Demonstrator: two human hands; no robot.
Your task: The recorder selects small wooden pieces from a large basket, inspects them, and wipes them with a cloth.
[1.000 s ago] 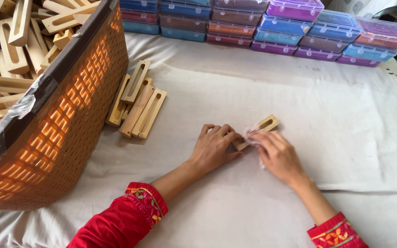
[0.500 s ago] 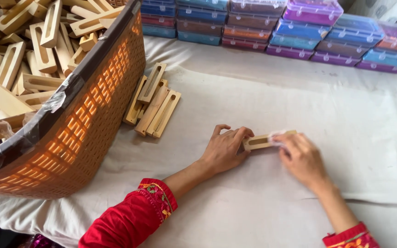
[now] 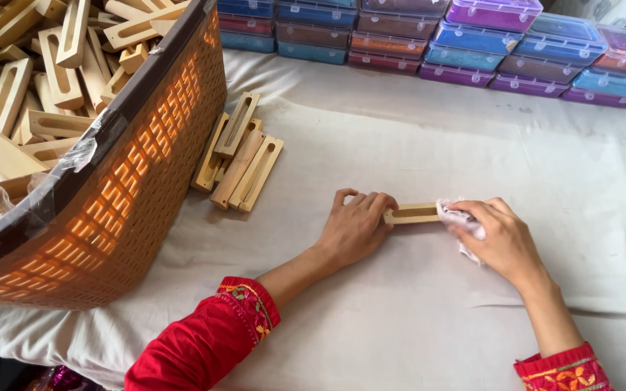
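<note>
A slotted wooden block (image 3: 411,213) lies flat on the white cloth (image 3: 414,137) between my two hands. My left hand (image 3: 353,228) rests palm down on the cloth with its fingertips pressed on the block's left end. My right hand (image 3: 498,239) grips a crumpled white rag (image 3: 458,217) and presses it against the block's right end. Both forearms wear red embroidered sleeves.
A big orange woven basket (image 3: 139,181) full of several more slotted wooden blocks stands at the left. A small pile of the same blocks (image 3: 237,159) lies beside it. Stacked coloured plastic boxes (image 3: 472,36) line the far edge.
The block has turned from a tilted hold to lying level on the cloth. My hands have moved slightly apart, the left at one end and the rag hand at the other.
</note>
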